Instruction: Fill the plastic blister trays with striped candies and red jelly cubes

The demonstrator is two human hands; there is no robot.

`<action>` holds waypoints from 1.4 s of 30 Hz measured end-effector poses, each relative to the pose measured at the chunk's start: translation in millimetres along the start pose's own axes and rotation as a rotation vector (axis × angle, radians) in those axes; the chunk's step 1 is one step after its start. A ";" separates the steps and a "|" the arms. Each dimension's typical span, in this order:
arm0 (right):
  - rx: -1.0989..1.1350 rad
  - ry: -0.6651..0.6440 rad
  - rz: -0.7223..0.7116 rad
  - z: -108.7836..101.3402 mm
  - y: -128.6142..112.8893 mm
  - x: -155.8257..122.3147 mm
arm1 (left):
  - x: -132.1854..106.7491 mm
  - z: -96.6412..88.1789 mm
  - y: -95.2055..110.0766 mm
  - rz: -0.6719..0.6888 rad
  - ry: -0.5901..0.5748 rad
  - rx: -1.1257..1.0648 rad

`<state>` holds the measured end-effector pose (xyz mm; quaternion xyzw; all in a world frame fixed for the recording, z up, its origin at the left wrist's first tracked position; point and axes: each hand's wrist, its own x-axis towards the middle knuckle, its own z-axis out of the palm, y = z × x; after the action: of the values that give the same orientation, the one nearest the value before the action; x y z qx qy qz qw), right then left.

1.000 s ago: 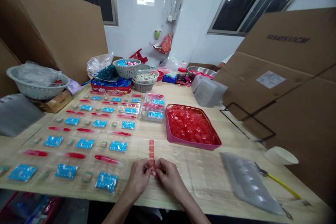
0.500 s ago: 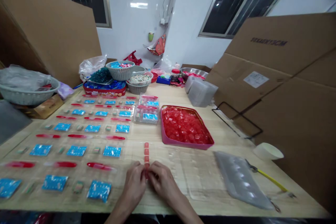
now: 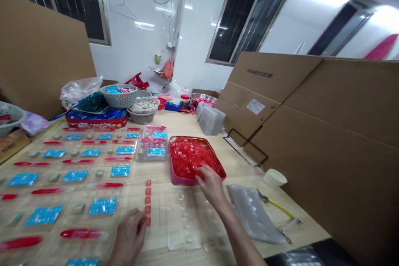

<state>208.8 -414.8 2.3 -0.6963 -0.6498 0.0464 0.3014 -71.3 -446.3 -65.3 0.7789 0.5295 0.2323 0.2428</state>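
My left hand (image 3: 131,229), fingers curled together, rests beside the lower end of a column of small red squares (image 3: 147,200) on a clear plastic tray. Its fingertips are partly hidden, so anything pinched there does not show. My right hand (image 3: 209,183) reaches over the near edge of a pink-rimmed tin (image 3: 182,181). Its thumb and index finger are slightly apart at the heaped red translucent pieces (image 3: 190,156). I see nothing between them.
Rows of clear trays at left hold blue packets (image 3: 102,206) and red pen-like tools (image 3: 82,233). A grey plastic bag (image 3: 254,214), yellow-handled pliers (image 3: 280,209) and a tape roll (image 3: 274,178) lie at right. Cardboard (image 3: 311,124) stands along the right edge.
My right hand has left the red column and moved up and right to the tin. My left hand stays by the column's lower end. The view has turned right.
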 end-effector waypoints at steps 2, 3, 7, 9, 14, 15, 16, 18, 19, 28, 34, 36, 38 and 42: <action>-0.188 -0.020 -0.014 -4.4 14.4 13.8 | 5.2 -1.6 -0.6 0.020 0.062 0.017; -0.236 -0.053 -0.036 -4.4 18.7 17.7 | 6.6 -1.6 0.8 0.033 0.115 0.025; -0.269 -0.108 -0.182 -0.2 22.8 18.6 | 3.0 7.6 23.0 0.154 0.325 0.059; -0.223 -0.063 -0.210 0.6 22.7 14.4 | -0.3 17.2 41.4 0.286 0.234 0.048; 0.199 0.036 -0.052 2.1 22.7 -1.9 | -2.5 45.2 71.7 0.420 -0.161 0.060; 0.337 0.017 0.013 2.8 21.5 -6.7 | -3.5 50.5 71.1 0.410 -0.202 0.074; 0.483 -0.017 0.079 3.4 19.6 -12.0 | -5.3 55.4 68.3 0.399 -0.225 0.086; 0.749 -0.097 0.196 4.9 13.1 -24.6 | -11.4 62.5 58.9 0.400 -0.232 0.104; 0.848 -0.131 0.239 5.6 8.7 -31.4 | -15.1 63.6 54.2 0.415 -0.222 0.102; 0.850 -0.169 0.031 15.6 -37.9 -81.9 | 1.8 10.7 86.1 -0.192 -0.090 -0.812; 0.769 -0.171 -0.153 13.3 -45.3 -92.3 | 26.6 10.7 88.9 -0.516 -0.172 -1.311; 0.848 -0.186 -0.019 12.5 -45.7 -92.8 | 27.3 11.0 86.7 -0.562 -0.196 -1.414; 0.944 -0.187 0.148 13.1 -46.0 -92.3 | 26.1 10.6 86.5 -0.581 -0.220 -1.494; 1.019 -0.275 0.245 17.9 -46.6 -91.3 | 21.4 11.1 90.3 -0.506 -0.154 -1.487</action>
<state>146.0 -494.7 -19.7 -0.5203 -0.4924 0.4813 0.5052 7.0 -456.7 -15.3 0.2820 0.3783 0.4085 0.7814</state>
